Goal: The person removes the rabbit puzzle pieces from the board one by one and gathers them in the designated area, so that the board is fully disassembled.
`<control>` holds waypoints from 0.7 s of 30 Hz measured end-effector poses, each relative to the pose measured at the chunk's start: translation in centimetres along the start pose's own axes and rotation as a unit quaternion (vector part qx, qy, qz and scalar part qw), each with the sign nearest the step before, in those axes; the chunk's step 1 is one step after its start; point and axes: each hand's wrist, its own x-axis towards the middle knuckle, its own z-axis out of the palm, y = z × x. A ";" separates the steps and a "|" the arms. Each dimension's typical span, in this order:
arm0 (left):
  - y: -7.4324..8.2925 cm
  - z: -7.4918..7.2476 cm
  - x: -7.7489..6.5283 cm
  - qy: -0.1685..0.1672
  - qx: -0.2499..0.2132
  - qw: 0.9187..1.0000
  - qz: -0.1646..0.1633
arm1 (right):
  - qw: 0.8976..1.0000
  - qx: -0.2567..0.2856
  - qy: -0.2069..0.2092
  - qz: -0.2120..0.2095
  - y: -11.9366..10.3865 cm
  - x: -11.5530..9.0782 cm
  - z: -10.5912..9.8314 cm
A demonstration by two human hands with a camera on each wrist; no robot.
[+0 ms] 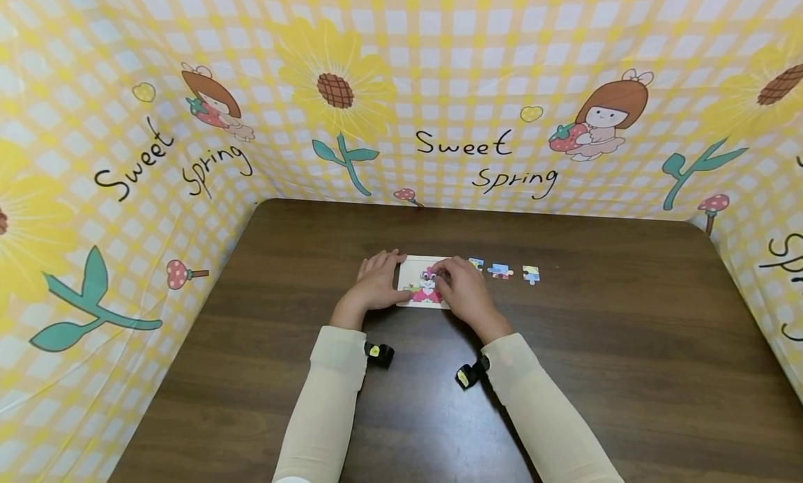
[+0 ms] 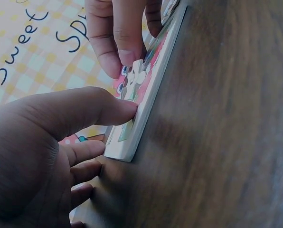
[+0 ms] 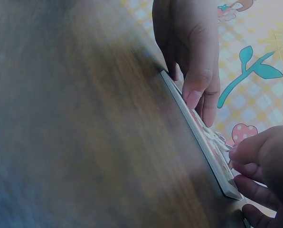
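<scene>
A jigsaw puzzle in a white-rimmed tray [image 1: 423, 259] lies on the table, its pink cartoon picture [image 1: 426, 295] partly filled in. My left hand [image 1: 376, 284] rests at the tray's left side, fingers fairly straight. The left thumb [image 2: 125, 110] presses on the tray near its front rim. Over the right part of the tray, my right hand [image 1: 465, 288] pinches a puzzle piece [image 2: 137, 73] between thumb and fingers. That piece stands tilted above the picture in the left wrist view. In the head view the right hand hides the tray's right end.
To the right of the tray lie loose puzzle pieces: one [image 1: 477, 264] close behind the right hand, another [image 1: 500, 270] beside it, and a third [image 1: 530, 274] farther right. A yellow checked cloth [image 1: 439, 86] stands around the brown wooden table [image 1: 627, 343].
</scene>
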 end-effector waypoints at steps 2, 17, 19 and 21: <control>0.0 0.0 0.0 0.000 0.003 1.000 0.000 | 1.000 0.002 0.002 -0.001 0.0 0.0 0.0; 0.0 0.0 0.0 0.001 -0.004 1.000 0.004 | 0.998 0.061 0.022 -0.012 0.0 -0.8 -1.2; 0.0 0.0 0.0 -0.001 -0.006 1.000 0.005 | 0.997 0.076 0.020 -0.008 0.3 -1.1 -1.7; 0.0 0.0 -0.1 -0.003 -0.009 1.000 0.006 | 0.996 0.083 0.016 -0.005 0.8 -1.5 -2.1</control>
